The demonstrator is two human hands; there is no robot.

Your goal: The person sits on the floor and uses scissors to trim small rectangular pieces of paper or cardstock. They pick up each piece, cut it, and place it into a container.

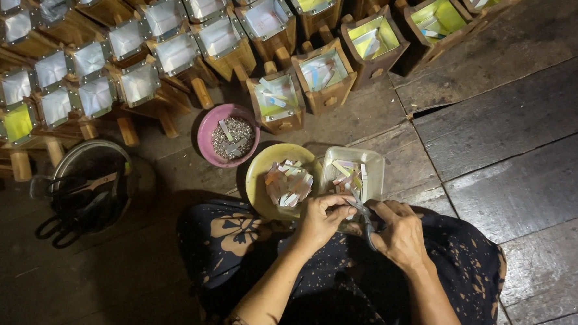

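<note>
My right hand (398,232) grips a pair of scissors (363,214) over my lap, blades pointing up toward a white square tub (372,161) of paper strips. My left hand (320,217) pinches a small strip of paper (343,199) at the blades. Just ahead of my left hand, a yellow bowl (260,174) holds a heap of cut paper pieces (289,183). A pink bowl (207,128) with small grey bits and a few strips sits further left.
Many small wooden boxes on legs (322,76), lined with shiny foil or coloured paper, stand in rows across the top. A round metal-rimmed pan (89,148) with dark tools lies at the left. Dark floor planks (530,147) stretch to the right.
</note>
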